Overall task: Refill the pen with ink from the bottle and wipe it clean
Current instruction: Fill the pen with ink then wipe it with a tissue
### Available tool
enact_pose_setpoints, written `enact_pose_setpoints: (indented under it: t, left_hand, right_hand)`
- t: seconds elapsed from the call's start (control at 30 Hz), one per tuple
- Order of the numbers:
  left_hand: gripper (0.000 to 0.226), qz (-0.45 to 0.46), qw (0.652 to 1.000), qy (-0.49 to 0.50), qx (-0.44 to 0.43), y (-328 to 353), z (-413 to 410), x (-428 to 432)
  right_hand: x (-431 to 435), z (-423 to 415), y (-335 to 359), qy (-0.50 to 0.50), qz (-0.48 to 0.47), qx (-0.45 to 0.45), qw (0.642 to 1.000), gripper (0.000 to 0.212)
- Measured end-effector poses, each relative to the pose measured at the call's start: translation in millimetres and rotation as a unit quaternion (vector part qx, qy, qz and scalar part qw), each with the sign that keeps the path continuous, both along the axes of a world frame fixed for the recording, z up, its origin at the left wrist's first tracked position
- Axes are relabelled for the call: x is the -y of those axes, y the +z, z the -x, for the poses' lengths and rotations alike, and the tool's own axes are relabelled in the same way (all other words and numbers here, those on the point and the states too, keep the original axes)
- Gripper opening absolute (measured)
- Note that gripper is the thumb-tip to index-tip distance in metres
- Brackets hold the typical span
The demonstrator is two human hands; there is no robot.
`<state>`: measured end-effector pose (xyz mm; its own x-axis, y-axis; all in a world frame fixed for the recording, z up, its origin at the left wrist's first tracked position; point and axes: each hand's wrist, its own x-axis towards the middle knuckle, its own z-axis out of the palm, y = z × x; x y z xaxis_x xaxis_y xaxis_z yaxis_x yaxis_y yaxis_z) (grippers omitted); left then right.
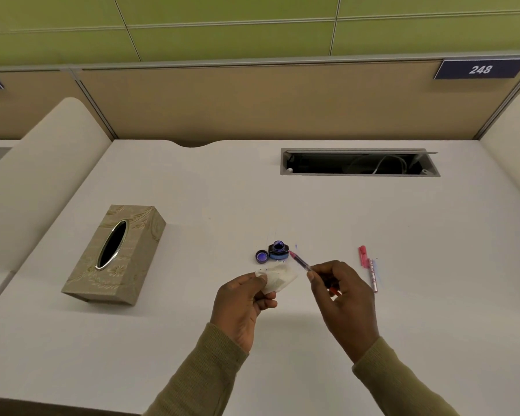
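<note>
**Assessor:** State of the two grips?

**Inspector:** The left grip is closed on a folded white tissue, pinched between thumb and fingers at its near-left corner. The rest of the tissue sticks out toward the bottle. The right grip is closed round the pen, fingertips and thumb pinching its shaft, and a red end shows below the fingers.

**Assessor:** Where is the pen?

**Inspector:** It is held above the surface and slanted up and to the left. Its tip is just beside the right flank of the ink bottle. Whether the two touch cannot be told. The pen and the tissue are near each other but apart.

**Assessor:** And the bottle?

**Inspector:** It stands upright on the surface with its mouth uncovered. Its cap lies touching or just beside it on the left, with the hollow side up.

**Assessor:** Other items?

**Inspector:** A pink pen barrel lies on the surface, near and to the right of the right grip. A beige tissue box sits well to the left, its oval slot facing up. An open cable hatch is at the back right. The partition carries a plate reading 248. Both sleeves are olive.
</note>
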<state>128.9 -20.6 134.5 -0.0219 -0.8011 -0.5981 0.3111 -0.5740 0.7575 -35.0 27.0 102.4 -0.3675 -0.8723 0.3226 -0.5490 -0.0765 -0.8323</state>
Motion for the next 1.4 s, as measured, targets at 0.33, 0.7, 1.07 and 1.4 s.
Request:
enact_pose_setpoints:
  t: [0.33,0.7,1.07,1.4]
  left_hand:
    - [0.012,-0.001,1.000,0.006,0.010,1,7,-2]
    - [0.013,0.012,0.999,0.000,0.038,1,13,-5]
    - [0.015,0.023,0.999,0.002,0.042,4,20,-6]
    - [0.017,0.059,0.996,-0.029,-0.056,0,20,0]
  right_hand:
    - [-5,-1,-3,0.034,-0.026,0.018,0.999,0.013]
    - [-1,-3,-1,0.057,-0.012,-0.044,0.997,0.011]
    - [-5,3,-3,0.056,0.013,-0.198,0.979,0.012]
    - [-5,4,5,0.079,-0.012,-0.078,0.994,0.012]
